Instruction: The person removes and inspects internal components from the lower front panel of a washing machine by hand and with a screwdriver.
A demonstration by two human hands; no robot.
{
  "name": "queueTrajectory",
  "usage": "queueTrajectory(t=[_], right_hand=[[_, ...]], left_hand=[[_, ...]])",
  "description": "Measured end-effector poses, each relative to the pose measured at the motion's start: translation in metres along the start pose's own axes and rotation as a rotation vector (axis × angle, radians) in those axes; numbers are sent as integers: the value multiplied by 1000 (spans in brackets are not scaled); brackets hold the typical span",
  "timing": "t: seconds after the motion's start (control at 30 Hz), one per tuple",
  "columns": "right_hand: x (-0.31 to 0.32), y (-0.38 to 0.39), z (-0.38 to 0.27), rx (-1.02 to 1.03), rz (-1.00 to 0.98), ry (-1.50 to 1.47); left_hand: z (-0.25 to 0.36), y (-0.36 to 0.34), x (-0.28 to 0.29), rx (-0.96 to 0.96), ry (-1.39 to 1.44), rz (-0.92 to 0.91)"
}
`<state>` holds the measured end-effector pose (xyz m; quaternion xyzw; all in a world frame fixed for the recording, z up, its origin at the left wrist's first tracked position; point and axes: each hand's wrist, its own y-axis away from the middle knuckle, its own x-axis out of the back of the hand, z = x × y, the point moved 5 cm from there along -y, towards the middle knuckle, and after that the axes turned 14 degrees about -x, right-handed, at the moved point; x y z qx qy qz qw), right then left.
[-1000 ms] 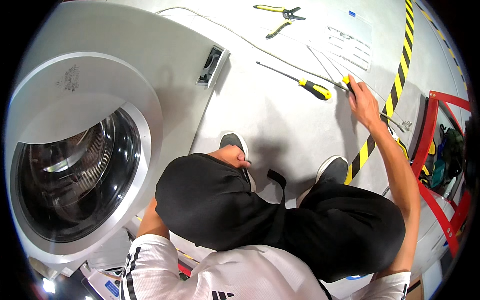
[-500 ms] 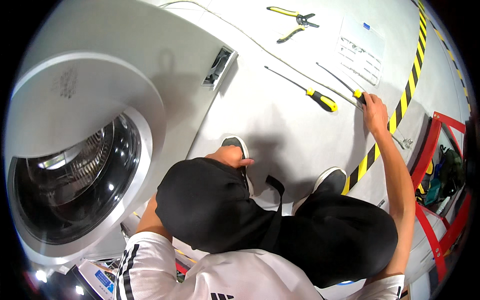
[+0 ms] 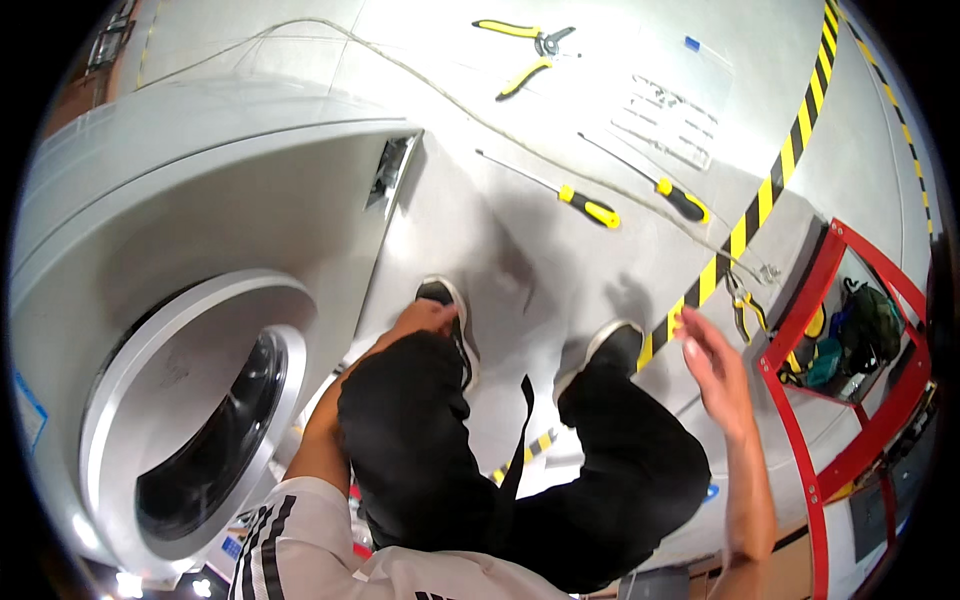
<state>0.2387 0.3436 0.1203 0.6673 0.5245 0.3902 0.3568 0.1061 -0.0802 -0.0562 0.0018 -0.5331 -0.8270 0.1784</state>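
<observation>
My right hand (image 3: 715,370) is open, fingers apart and holding nothing, above the floor near the striped tape. Closest to its fingertips are small pliers (image 3: 742,308) with black and yellow handles. Loosely curled, with nothing seen in it, my left hand (image 3: 425,318) hangs by my left knee over the left shoe (image 3: 462,345). Ahead on the floor lie two screwdrivers with yellow-and-black handles, one on the left (image 3: 590,206) and one on the right (image 3: 683,200). Farther off, yellow-handled wire strippers (image 3: 540,45) lie spread apart.
A white front-loading washing machine (image 3: 330,190) stands at my left. A long thin cable (image 3: 440,92) crosses the floor. Small parts lie in a clear flat case (image 3: 665,118). Black-and-yellow tape (image 3: 765,195) runs past a red-framed rack (image 3: 775,365) holding tools at right.
My right hand has let go of the right screwdriver, now lying on the floor, and has drawn back toward me. My view has shifted; more of the washing machine's top shows.
</observation>
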Motion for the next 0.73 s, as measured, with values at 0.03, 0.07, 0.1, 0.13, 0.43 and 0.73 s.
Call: queueTrajectory(t=[0.03,0.07,0.1,0.13,0.43,0.73], right_hand=[[2,29,5,-68,-33,-126],[2,64,-5,-46,-66,-58],[-1,100,-13,-25,-60,2],[-9,131,-18,56,20,86],[-52,213,30,24,232,26],[-106,277,85,-122,153,506]], left_hand=[[-3,1,-5,34,206,94],[-9,28,-3,74,412,139],[-7,42,1,86,609,162],[-7,64,4,109,701,192],[73,272,8,120,1062,285],[199,509,-67,-35,-646,-233]])
